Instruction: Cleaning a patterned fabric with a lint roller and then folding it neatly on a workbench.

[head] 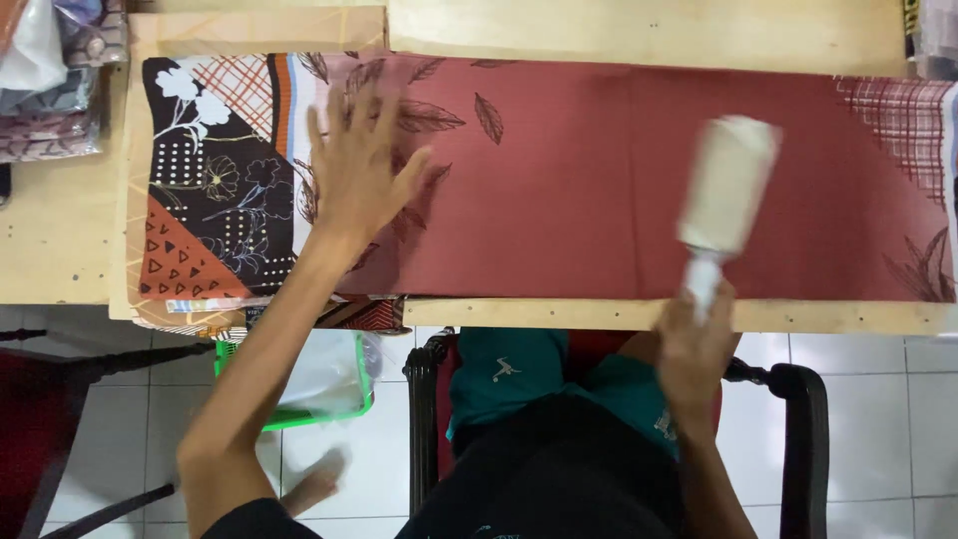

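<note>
White and blurred, the lint roller (726,190) sits in the clenched right hand (696,344), over the maroon cloth (599,190) spread along the wooden table (649,35). Left hand (354,170) presses flat, fingers spread; firm, even pressure should prevent wrinkling. Leaf prints and patchwork mark the cloth's ends.

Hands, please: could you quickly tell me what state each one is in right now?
Left hand: open, fingers spread, flat on the red patterned cloth.
Right hand: closed around the handle of the white lint roller.

red cloth (599,180) lies flat and open between left hand (354,170) and lint roller (726,185).
</note>
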